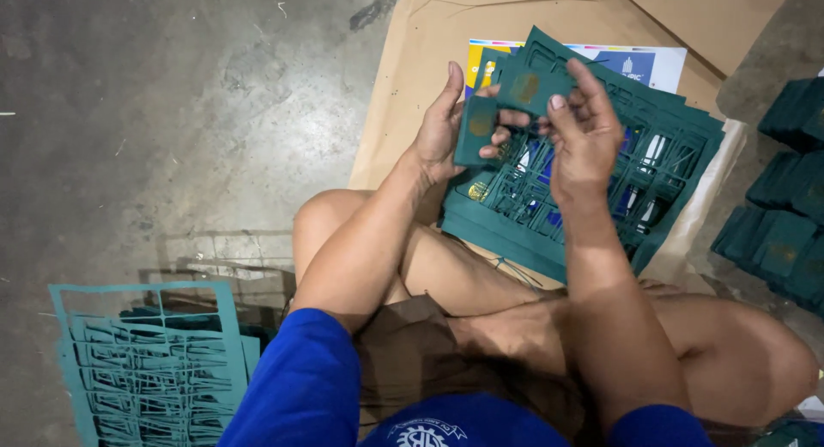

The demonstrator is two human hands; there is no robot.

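**Green die-cut pieces in both our hands**

Nearest us, a stripped green waste frame [146,365] lies on the concrete floor [172,112]. Our left hand [442,129] grips 1 small green card piece [475,129]; our right hand [584,134] pinches another green piece [528,82]. Beneath them sits a stack of die-cut sheets [678,155] on brown paper [429,44]. Finished stacks [785,232] sit rightward.

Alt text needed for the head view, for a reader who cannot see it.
A seated person's left hand and right hand hold small dark green die-cut cards above a stack of punched green sheets on brown paper. Empty green cut-out frames lie on the concrete floor.
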